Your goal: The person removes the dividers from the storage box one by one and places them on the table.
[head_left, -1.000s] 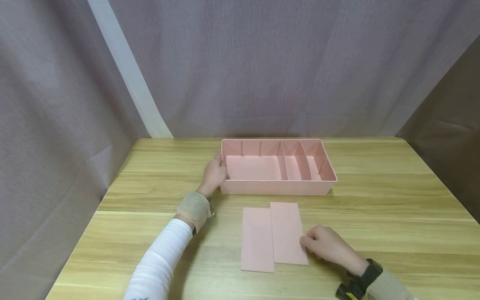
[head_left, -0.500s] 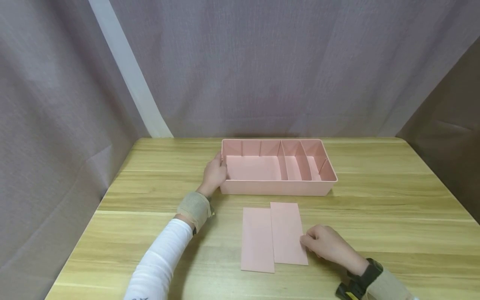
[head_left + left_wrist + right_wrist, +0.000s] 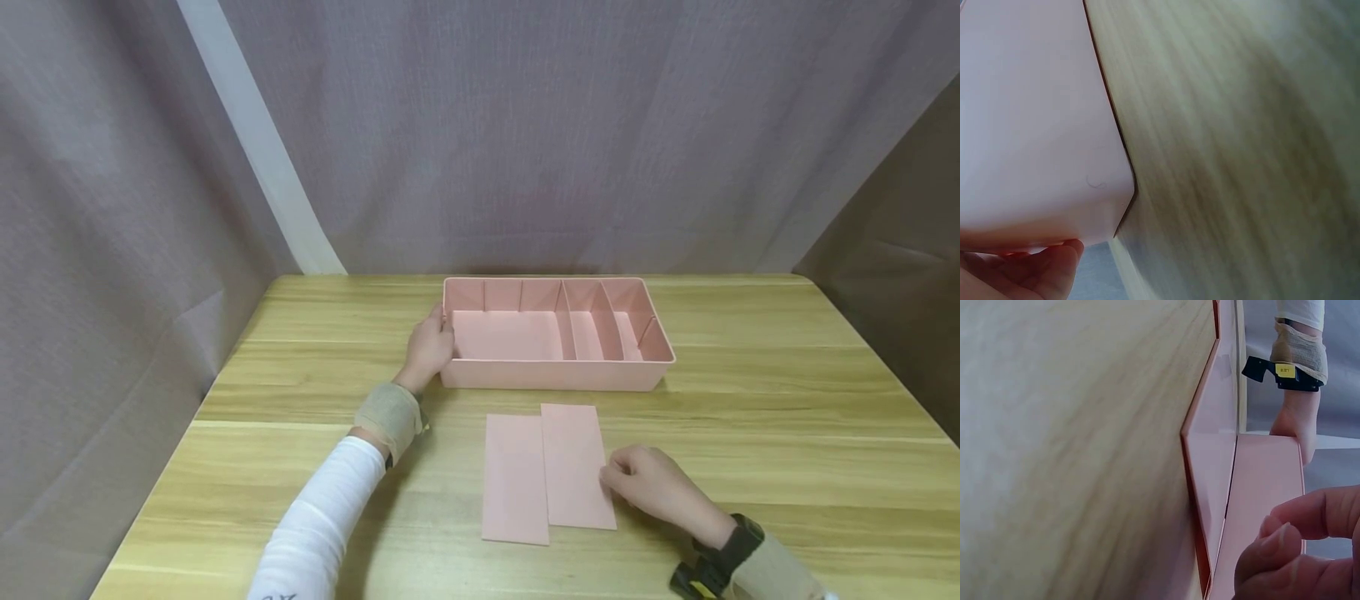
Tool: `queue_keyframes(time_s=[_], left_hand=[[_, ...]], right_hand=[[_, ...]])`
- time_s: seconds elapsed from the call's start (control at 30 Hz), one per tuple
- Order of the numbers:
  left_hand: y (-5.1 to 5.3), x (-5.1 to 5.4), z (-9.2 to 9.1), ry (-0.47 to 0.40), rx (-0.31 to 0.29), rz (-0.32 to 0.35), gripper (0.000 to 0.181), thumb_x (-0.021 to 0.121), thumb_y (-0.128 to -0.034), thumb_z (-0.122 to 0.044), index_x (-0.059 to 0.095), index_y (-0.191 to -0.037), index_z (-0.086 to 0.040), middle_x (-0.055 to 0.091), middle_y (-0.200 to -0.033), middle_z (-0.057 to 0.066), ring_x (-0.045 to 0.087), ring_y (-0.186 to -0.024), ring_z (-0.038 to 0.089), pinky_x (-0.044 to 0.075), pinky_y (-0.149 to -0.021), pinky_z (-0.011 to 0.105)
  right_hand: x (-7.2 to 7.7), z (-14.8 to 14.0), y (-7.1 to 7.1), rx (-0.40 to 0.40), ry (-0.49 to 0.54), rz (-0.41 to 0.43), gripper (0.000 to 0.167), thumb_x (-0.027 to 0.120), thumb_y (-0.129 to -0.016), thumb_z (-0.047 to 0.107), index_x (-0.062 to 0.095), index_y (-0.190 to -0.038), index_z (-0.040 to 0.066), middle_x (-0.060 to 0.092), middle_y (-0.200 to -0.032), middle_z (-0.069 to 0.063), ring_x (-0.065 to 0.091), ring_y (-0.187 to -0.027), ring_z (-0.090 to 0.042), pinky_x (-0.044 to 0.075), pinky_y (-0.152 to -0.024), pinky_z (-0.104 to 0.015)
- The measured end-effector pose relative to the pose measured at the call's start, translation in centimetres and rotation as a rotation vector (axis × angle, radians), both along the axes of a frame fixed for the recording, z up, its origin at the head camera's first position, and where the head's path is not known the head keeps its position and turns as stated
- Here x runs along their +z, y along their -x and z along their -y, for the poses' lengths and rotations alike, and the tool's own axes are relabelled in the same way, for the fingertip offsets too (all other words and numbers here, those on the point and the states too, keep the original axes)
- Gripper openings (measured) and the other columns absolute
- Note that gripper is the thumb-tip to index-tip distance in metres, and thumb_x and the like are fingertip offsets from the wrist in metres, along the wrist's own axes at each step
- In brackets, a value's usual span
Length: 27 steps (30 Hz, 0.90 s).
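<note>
A long pink organizer box (image 3: 547,375) stands at the back of the table, with a wide left compartment and narrower ones on the right. My left hand (image 3: 429,343) grips its left end wall; in the left wrist view, curled fingers (image 3: 1057,269) lie against that end. Two flat pink panels lie side by side in front of the box: the left panel (image 3: 515,479) and the right panel (image 3: 576,467), set slightly farther back. My right hand (image 3: 652,483) hovers by the right panel's right edge, fingers loosely curled, and no object shows between the fingertips in the right wrist view.
The wooden table (image 3: 765,400) carries the box and panels. A grey curtain (image 3: 525,142) hangs behind the table's back edge, and more cloth covers the left and right sides. A black strap (image 3: 738,546) sits on the right wrist.
My right hand shifts very slightly beside the right panel. The box, both panels and my left hand stay in place.
</note>
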<state>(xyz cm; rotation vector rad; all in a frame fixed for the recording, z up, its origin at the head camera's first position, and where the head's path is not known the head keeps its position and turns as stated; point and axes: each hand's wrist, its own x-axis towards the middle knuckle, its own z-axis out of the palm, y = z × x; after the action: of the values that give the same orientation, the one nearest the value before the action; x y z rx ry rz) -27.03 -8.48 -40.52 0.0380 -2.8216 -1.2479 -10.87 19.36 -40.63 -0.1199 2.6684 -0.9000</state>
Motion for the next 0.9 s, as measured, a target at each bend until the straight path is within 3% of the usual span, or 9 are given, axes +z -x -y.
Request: queue_keyframes(time_s=[0.57,0.9], left_hand=[[0.07,0.02,0.04,0.011,0.007,0.015,0.044,0.032,-0.0944,-0.019,0.030,-0.138,-0.009,0.052,-0.124,0.016,0.056,-0.096,0.028,0.045,-0.085,0.040],[0.02,0.03,-0.02,-0.001,0.004,0.021,0.044,0.032,-0.0944,-0.019,0.030,-0.137,-0.009,0.054,-0.122,0.015,0.056,-0.091,0.026,0.045,-0.082,0.038]], right_hand=[[0.18,0.33,0.28,0.002,-0.006,0.000,0.026,0.052,-0.081,0.016,0.045,-0.056,0.010,0.040,-0.050,0.003,0.038,-0.048,-0.012,0.028,-0.045,-0.021],[0.45,0.65,0.55,0.009,-0.026,-0.027,0.025,0.051,-0.081,0.015,0.046,-0.057,0.010,0.043,-0.051,0.003,0.039,-0.049,-0.012,0.029,-0.046,-0.021]])
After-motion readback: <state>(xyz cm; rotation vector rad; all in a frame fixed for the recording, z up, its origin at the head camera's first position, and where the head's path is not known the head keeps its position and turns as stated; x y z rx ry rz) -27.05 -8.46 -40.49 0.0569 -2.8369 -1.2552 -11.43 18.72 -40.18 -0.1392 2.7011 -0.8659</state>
